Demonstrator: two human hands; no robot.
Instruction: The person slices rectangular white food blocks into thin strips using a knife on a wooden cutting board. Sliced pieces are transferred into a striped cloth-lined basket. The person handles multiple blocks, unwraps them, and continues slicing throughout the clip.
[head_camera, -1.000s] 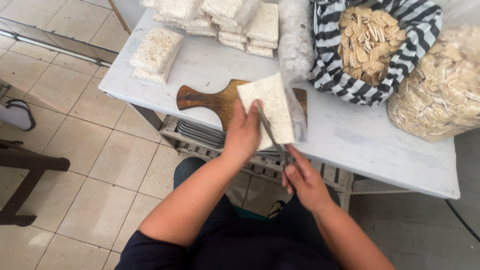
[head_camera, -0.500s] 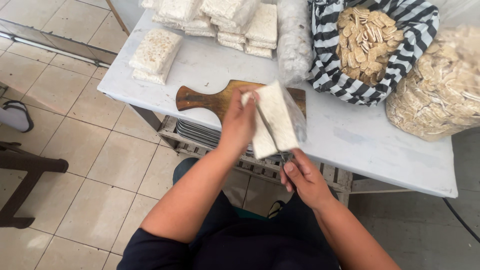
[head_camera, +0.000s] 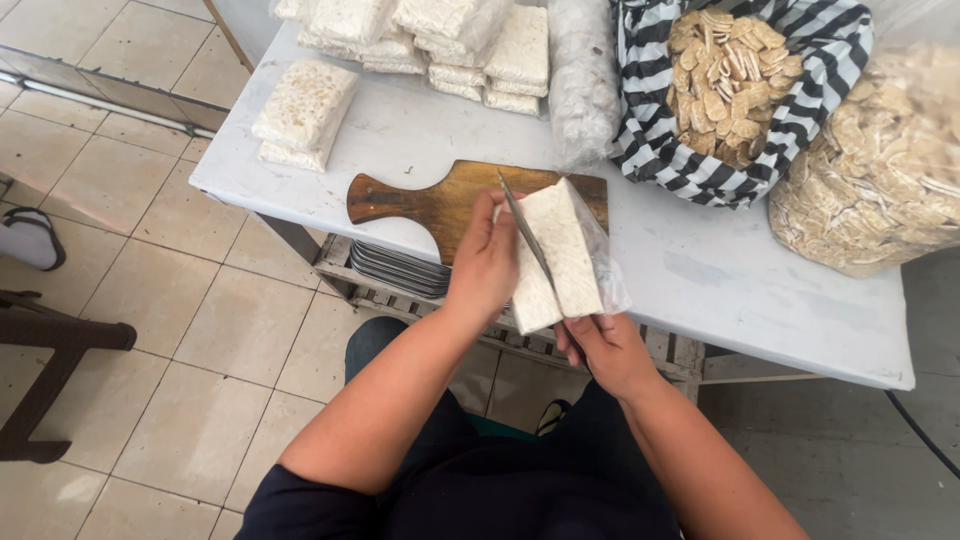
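The knife (head_camera: 527, 235) has swung up from below the block and now lies lengthwise across the pale rectangular block (head_camera: 555, 255), its tip toward the wooden cutting board (head_camera: 440, 195). The block, wrapped in clear plastic, is held just above the near edge of the white surface (head_camera: 700, 280). The left hand (head_camera: 485, 262) grips its left side; the right hand (head_camera: 605, 345) is closed around the knife handle, which stays hidden beneath the block.
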